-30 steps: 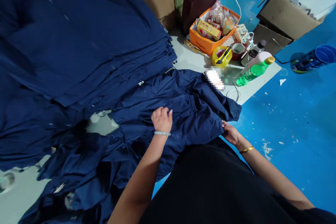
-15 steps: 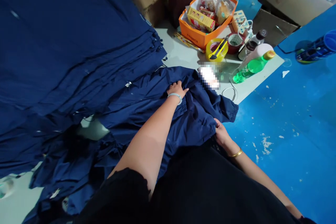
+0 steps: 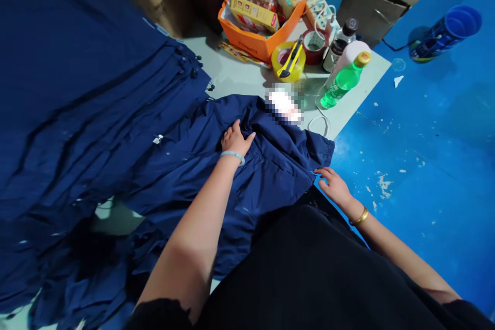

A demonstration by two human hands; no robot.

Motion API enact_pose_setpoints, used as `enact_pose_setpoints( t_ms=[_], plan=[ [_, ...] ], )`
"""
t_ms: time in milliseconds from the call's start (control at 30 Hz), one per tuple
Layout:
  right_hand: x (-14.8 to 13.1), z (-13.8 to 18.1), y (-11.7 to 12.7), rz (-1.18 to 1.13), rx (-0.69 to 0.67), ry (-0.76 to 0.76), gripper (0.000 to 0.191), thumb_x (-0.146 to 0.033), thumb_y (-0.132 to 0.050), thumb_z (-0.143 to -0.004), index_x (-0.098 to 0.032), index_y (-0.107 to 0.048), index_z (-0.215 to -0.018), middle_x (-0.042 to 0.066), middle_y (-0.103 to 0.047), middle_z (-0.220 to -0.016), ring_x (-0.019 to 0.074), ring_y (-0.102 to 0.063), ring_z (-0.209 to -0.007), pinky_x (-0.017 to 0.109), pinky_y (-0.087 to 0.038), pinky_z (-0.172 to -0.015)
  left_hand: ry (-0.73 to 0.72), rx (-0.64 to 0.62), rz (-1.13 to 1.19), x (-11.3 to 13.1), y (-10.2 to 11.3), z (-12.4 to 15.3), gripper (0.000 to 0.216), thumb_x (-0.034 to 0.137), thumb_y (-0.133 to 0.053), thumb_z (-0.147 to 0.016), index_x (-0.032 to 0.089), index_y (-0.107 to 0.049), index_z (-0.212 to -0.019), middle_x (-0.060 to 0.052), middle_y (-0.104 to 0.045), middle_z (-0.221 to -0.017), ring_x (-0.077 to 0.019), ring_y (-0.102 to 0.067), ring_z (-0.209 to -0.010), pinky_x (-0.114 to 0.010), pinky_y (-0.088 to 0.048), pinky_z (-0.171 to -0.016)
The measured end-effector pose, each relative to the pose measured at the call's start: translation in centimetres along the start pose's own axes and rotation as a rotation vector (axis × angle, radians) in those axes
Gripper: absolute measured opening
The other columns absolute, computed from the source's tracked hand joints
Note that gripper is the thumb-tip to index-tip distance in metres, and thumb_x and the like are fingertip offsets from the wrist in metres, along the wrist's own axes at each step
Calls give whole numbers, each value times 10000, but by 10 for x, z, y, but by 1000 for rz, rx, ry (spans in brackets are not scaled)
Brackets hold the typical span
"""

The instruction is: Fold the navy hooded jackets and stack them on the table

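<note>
Left hand point(image 3: 236, 139) lies spread on the navy garment point(image 3: 278, 175), whose length runs toward the upper right. Right hand point(image 3: 335, 188), also spread, sits just beside its lower right edge.

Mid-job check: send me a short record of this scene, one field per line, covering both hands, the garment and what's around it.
left hand: resting on the navy jacket, fingers spread
right hand: open, fingers at the jacket's edge, no visible grip
beside jacket: stack of navy garments
beyond jacket: orange box of packaged snacks, yellow utility knife lying on a tape roll, green soda bottle
floor: blue paint, chipped
</note>
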State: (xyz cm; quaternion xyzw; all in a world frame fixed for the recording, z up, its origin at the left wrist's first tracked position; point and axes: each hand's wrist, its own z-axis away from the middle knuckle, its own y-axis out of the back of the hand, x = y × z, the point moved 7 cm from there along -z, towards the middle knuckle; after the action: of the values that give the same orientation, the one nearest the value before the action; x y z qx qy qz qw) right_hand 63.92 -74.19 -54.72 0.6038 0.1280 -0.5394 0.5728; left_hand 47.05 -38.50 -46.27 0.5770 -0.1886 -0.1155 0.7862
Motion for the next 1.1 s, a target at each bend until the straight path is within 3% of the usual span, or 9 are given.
enact_pose_setpoints(
  t_ms=[100,200,367,500,667,767,833,933,1100],
  plan=[
    [24,-12,12,-111,194,-165,288,-485,-604,-894,-237,-703,-1002,124,-729,-1094,294,-673,-1075,477,-533,-1026,-201,52,-58,21,-5,52,821,527,-456,-1032,143,-183,-1703,-188,-262,-1742,-333,-188,-1631,-540,-105,-1326],
    [53,-24,21,-360,396,-409,606,-655,-757,-738,-220,-639,-1143,153,-713,-1184,317,-664,-1148,496,-546,-1015,-370,-53,-102,38,-44,108,801,555,-472,-1022,213,-240,-1708,-147,-117,-1787,-360,-60,-1653,-594,3,-1321],
    [46,-46,12,-892,182,-559,713,-531,-927,-565,-227,-681,-1161,82,-783,-1037,268,-747,-928,417,-617,-836,-416,-193,-101,35,-109,143,733,564,-562,-986,324,-391,-1657,-97,-177,-1780,-382,-82,-1648,-657,35,-1306],
    [7,-50,59,-1037,278,-369,474,-399,-928,-624,-232,-739,-1025,48,-799,-973,241,-747,-858,397,-631,-820,-442,-159,-89,29,-116,144,733,572,-569,-985,345,-383,-1656,-75,-146,-1786,-361,-54,-1653,-649,30,-1313],
    [-71,-61,146,-1106,437,81,413,-386,-735,-868,-343,-672,-1274,15,-742,-1273,260,-675,-1257,500,-581,-1031,-437,-182,-56,32,-111,152,726,549,-579,-988,333,-388,-1655,-87,-152,-1782,-358,-42,-1654,-656,13,-1315],
    [-128,-66,167,-1065,425,250,465,-391,-704,-900,-361,-628,-1357,18,-707,-1329,275,-623,-1343,554,-550,-1070,-439,-219,74,36,-103,148,643,501,-570,-1002,312,-478,-1609,-99,-294,-1743,-352,-104,-1650,-668,-13,-1313],
    [-167,-64,157,-1045,352,315,484,-416,-734,-887,-353,-635,-1357,31,-708,-1311,286,-634,-1323,547,-554,-1064,-390,-210,305,29,-87,143,571,482,-502,-1035,285,-536,-1570,-102,-432,-1679,-320,-238,-1625,-626,-70,-1331],
    [-228,-51,105,-968,105,356,491,-474,-805,-848,-332,-680,-1301,37,-719,-1269,278,-678,-1221,494,-575,-1043,-160,-51,835,-17,-51,144,649,594,-320,-1069,233,-531,-1566,-120,-540,-1601,-267,-455,-1524,-513,-284,-1314],
    [-315,12,-39,-543,-704,735,480,-493,-761,-922,-291,-698,-1353,41,-744,-1233,209,-688,-1150,431,-499,-1139,188,34,1221,-136,-16,200,1072,886,31,-895,242,-444,-1609,-140,-653,-1474,-325,-632,-1348,-589,-523,-1110]
  ],
)
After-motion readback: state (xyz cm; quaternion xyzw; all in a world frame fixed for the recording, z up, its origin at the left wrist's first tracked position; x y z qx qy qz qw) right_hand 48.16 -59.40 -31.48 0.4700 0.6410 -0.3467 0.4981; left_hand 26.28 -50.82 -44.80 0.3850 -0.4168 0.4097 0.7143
